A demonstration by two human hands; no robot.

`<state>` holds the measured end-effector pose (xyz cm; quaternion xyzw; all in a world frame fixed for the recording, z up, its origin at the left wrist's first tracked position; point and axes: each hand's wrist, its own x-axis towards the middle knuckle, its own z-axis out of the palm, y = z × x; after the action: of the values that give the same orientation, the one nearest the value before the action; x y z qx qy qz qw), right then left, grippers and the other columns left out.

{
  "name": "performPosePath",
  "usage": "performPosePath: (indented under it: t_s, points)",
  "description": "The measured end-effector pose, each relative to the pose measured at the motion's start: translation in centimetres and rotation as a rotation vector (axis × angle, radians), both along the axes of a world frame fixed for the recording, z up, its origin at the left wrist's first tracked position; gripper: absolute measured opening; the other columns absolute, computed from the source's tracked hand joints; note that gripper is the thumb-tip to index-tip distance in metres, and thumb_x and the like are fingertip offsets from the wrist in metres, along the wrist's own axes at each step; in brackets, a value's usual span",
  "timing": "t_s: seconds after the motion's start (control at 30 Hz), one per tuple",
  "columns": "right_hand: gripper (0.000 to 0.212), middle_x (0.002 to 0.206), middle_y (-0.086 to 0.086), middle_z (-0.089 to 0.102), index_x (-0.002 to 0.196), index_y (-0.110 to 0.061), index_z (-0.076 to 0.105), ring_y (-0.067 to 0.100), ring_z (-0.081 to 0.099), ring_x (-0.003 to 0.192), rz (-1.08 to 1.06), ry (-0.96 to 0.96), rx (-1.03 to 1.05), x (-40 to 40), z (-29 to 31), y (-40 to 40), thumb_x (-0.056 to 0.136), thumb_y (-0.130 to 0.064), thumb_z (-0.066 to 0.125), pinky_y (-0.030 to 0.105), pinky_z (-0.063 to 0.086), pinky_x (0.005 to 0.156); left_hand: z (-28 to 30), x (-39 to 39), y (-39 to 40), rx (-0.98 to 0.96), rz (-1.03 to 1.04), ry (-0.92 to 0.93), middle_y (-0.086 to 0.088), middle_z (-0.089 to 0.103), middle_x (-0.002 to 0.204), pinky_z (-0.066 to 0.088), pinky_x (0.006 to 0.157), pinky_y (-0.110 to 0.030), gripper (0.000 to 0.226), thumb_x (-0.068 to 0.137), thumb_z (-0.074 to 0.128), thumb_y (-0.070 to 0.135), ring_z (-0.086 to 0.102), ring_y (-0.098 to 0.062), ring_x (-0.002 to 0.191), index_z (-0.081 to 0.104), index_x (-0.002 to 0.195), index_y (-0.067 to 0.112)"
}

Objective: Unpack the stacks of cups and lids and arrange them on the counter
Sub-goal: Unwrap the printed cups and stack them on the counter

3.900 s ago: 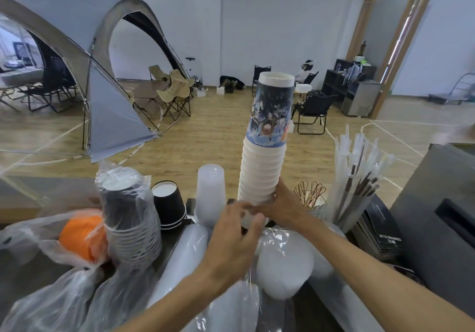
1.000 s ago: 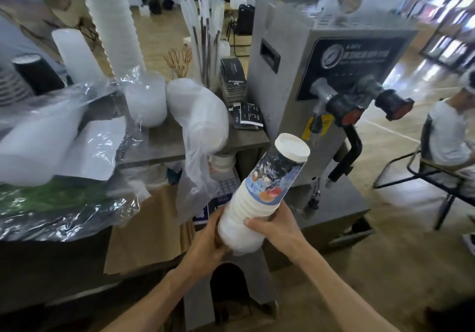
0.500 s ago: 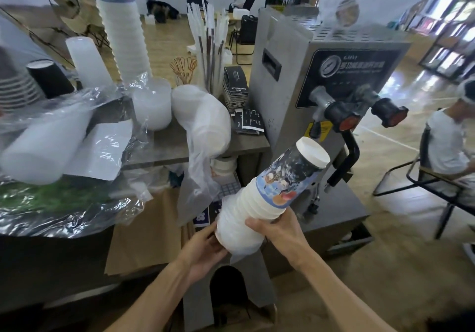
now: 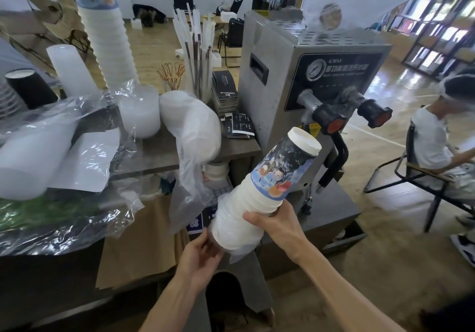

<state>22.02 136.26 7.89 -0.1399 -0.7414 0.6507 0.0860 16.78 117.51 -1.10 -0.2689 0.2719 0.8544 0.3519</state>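
You're stripping the wrap: your right hand (image 4: pixel 276 225) has its fingers clamped round the cup stack (image 4: pixel 259 193), tilted toward 1 o'clock off the bench (image 4: pixel 164 151); left hand (image 4: pixel 199 256) pinches the plastic sleeve (image 4: pixel 240 250) at its base. Next, probably peel toward 7 o'clock
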Motion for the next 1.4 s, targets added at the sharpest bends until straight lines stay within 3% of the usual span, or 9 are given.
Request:
performPosePath:
  t_s: [0.13,0.4,0.53,0.73,0.83,1.03,1.17,1.3,1.4]
  points:
    - [0.054,0.112,-0.03,0.07,0.113,-0.039,0.062,0.001,0.067,0.109,-0.02,-0.009,0.036,-0.9,0.7,0.3,0.07,-0.027,0.092,0.024,0.054,0.094,-1.5,-0.7,-1.1,-0.202,-0.104,0.058,-0.008,0.064,0.084,0.04,0.048,-0.022,0.018,0.103,0.051,0.018,0.054,-0.014,0.065,0.063,0.108,0.005]
    - [0.061,0.113,-0.03,0.067,0.115,-0.041,0.059,-0.008,0.066,0.104,-0.032,-0.012,0.044,-2.1,0.3,-1.5,0.064,-0.035,0.092,0.012,0.052,0.087,-2.8,-2.6,-1.2,-0.185,0.004,-0.125,-0.008,0.05,0.073,0.037,0.036,-0.016,0.017,0.105,0.037,0.002,0.041,-0.011,0.058,0.051,0.097,0.009]
    - [0.061,0.12,-0.024,0.067,0.123,-0.037,0.058,-0.006,0.066,0.106,-0.043,-0.015,0.027,-2.7,0.3,-1.0,0.071,-0.028,0.09,0.013,0.053,0.089,-2.6,-2.1,-1.6,-0.034,-0.018,-0.115,-0.007,0.053,0.079,0.04,0.043,-0.019,0.018,0.105,0.042,0.009,0.043,-0.008,0.053,0.06,0.106,0.008]
    - [0.048,0.116,-0.017,0.073,0.116,-0.034,0.065,0.007,0.07,0.108,-0.064,-0.065,-0.049,-3.0,-0.8,-1.1,0.074,-0.03,0.089,0.029,0.056,0.097,-1.7,-1.3,-1.6,0.048,-0.319,0.046,-0.015,0.052,0.093,0.05,0.087,-0.042,0.043,0.085,0.062,-0.001,0.047,-0.021,0.071,0.062,0.128,-0.005]
    - [0.049,0.114,-0.017,0.071,0.109,-0.037,0.064,0.009,0.068,0.108,-0.058,-0.104,0.006,-3.3,-0.9,-1.1,0.068,-0.042,0.09,0.026,0.054,0.093,-0.6,-1.8,-1.4,-0.179,-0.529,0.171,-0.024,0.062,0.11,0.051,0.101,-0.053,0.032,0.09,0.068,0.008,0.058,-0.037,0.102,0.069,0.12,0.0]
    - [0.054,0.116,-0.017,0.072,0.117,-0.035,0.063,0.004,0.07,0.104,-0.036,-0.077,0.047,-3.4,-0.8,-0.6,0.07,-0.035,0.09,0.022,0.057,0.091,-0.6,-1.9,-0.7,-0.766,-0.834,0.485,-0.007,0.065,0.082,0.052,0.069,-0.022,0.01,0.095,0.064,0.012,0.06,-0.015,0.075,0.067,0.086,0.009]
    - [0.051,0.111,-0.018,0.075,0.119,-0.031,0.067,0.002,0.071,0.101,-0.083,-0.011,0.047,-3.9,0.3,0.5,0.073,-0.029,0.09,0.019,0.058,0.083,-5.1,-1.8,-1.9,-1.043,-0.656,0.403,-0.006,0.062,0.105,0.05,0.081,-0.029,0.026,0.101,0.054,0.013,0.059,-0.02,0.093,0.063,0.121,-0.002]
    - [0.045,0.105,-0.02,0.076,0.115,-0.03,0.069,0.001,0.072,0.098,-0.104,0.001,0.064,-4.3,0.9,2.0,0.075,-0.024,0.089,0.019,0.058,0.081,-6.4,-1.9,-3.7,-0.535,-0.306,0.049,-0.015,0.07,0.094,0.052,0.069,-0.039,0.024,0.103,0.051,0.021,0.064,-0.027,0.081,0.066,0.114,0.006]
    - [0.065,0.113,-0.013,0.075,0.124,-0.026,0.067,0.006,0.071,0.102,-0.114,-0.023,0.101,-4.1,0.2,2.0,0.066,-0.04,0.093,0.03,0.06,0.089,-5.0,-2.4,-3.8,-0.343,-0.099,0.076,-0.016,0.064,0.111,0.05,0.089,-0.041,0.017,0.105,0.046,0.018,0.064,-0.03,0.098,0.058,0.114,0.011]
